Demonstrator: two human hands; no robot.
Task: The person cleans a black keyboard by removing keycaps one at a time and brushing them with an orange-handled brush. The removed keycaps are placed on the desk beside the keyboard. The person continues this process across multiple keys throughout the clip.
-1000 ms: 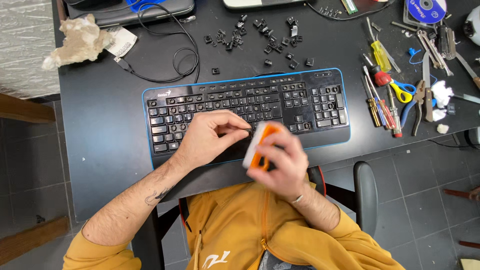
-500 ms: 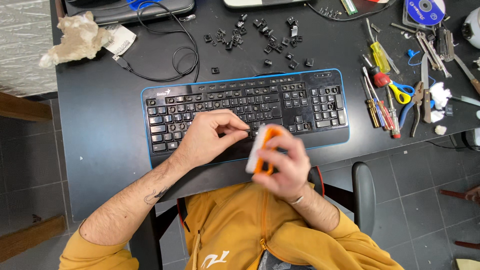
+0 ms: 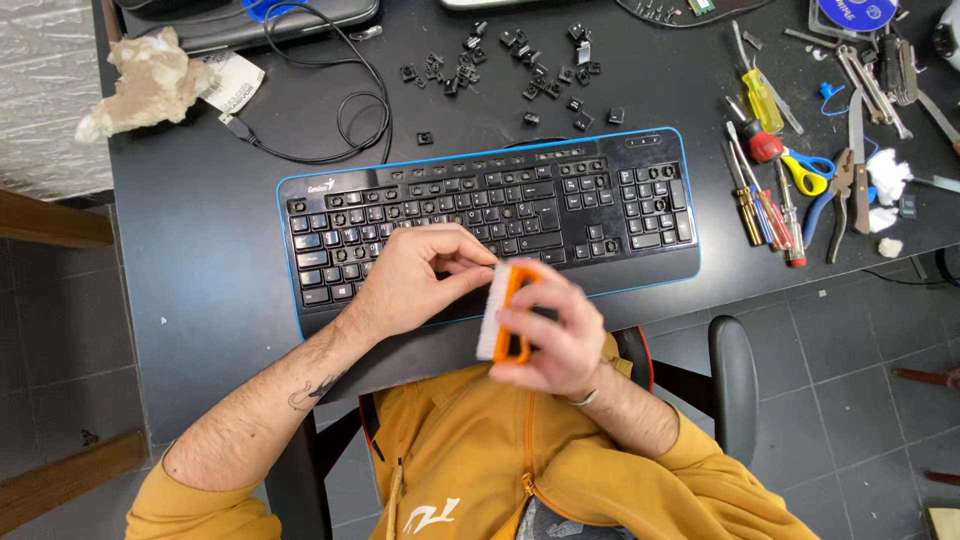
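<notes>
The right hand (image 3: 556, 330) grips a small orange-handled white-bristled brush (image 3: 506, 312) at the front edge of the black blue-rimmed keyboard (image 3: 490, 220). The left hand (image 3: 415, 280) rests loosely curled on the keys, steadying it. Short, light strokes away from the open key sockets would suit best.

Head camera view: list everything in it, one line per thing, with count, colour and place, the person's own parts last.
Keyboard: one, black with blue edge, several keys missing, centre of desk.
Loose keycaps: many, black, scattered behind the keyboard.
Cable: one, black, coiled at back left.
Crumpled paper: one wad, off-white, back left corner.
Screwdrivers: several, red and yellow handles, right of the keyboard.
Scissors: one, yellow and blue handles, among the tools.
Pliers: one, dark, right side.
Disc: one, blue, back right.
Desk: one, black.
Chair: one, black, under the person.
Brush: one, orange with white bristles, in the right hand.
Left hand: fingertips on the keyboard's lower rows.
Right hand: blurred, gripping the brush.
</notes>
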